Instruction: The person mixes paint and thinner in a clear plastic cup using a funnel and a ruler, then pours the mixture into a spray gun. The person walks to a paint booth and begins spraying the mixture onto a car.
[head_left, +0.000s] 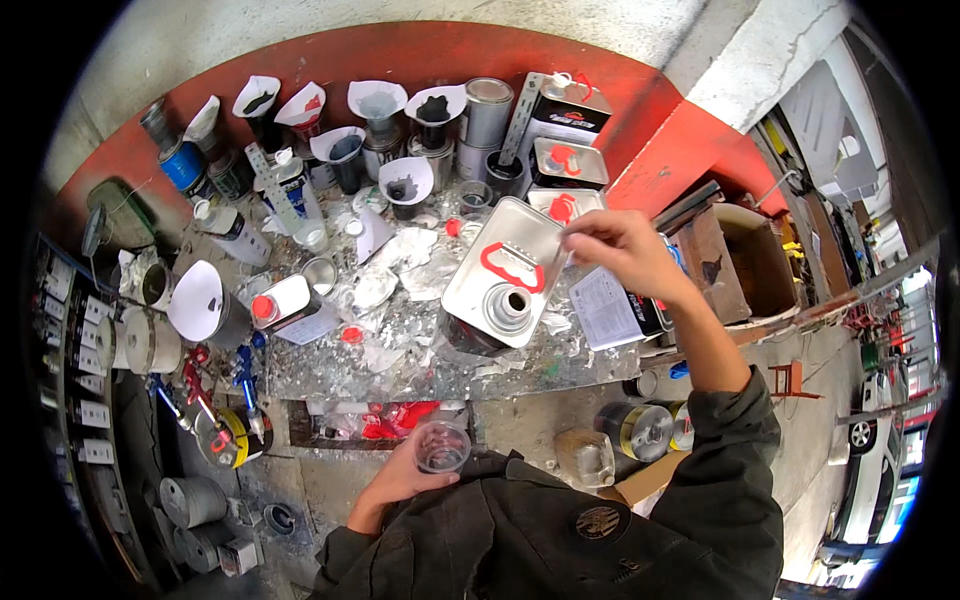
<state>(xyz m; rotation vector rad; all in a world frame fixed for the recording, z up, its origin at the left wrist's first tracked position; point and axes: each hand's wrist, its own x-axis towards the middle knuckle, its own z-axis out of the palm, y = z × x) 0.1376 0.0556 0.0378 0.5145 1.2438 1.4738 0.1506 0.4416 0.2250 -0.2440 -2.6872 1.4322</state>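
So the square tin can sits tipped on the cluttered bench, cap off, my right hand pinching its top corner to steady it while my left hand grips a clear plastic cup low by my chest, paper funnels and cans crowding behind.

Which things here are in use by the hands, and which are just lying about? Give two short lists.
In use:
- clear plastic cup, held in the left hand
- square metal can, tilted, cap off, right hand at its upper edge

Lying about:
- paper funnels standing in tins
- small red-capped can on its side
- blue spray can
- red cap
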